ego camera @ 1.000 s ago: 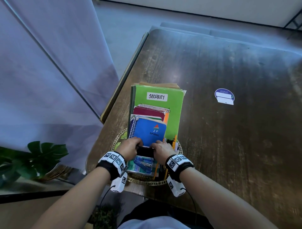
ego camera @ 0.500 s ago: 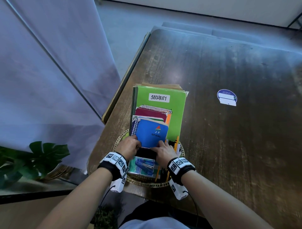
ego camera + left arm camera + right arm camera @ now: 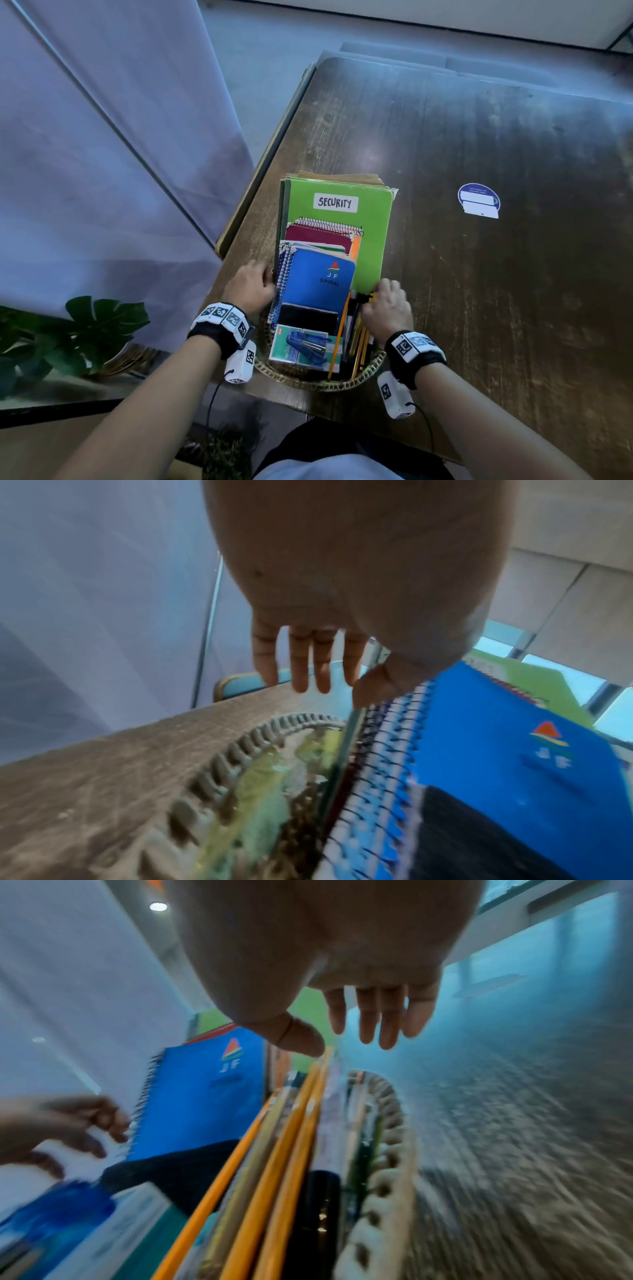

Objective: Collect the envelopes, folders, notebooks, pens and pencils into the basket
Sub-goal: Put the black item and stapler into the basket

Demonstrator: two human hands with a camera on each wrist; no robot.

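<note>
Both hands are flanking the stack in the basket (image 3: 318,383) with fingers straight and holding nothing: the left hand (image 3: 251,287) is hovering by the wire spines, its thumb touching their edge, and the right hand (image 3: 388,308) is reaching over the pencils (image 3: 337,337), thumb near their tips. On top, a blue notebook (image 3: 317,284) is showing "J F SPIRAL"; beneath it a maroon notebook (image 3: 318,234) and a green folder (image 3: 373,233) labelled "SECURITY" are sticking out over the tabletop (image 3: 496,291). At the near end, a stapler box (image 3: 301,346) is lying in the basket. A round blue sticker (image 3: 479,200) is sitting well apart, its writing too small to read.
</note>
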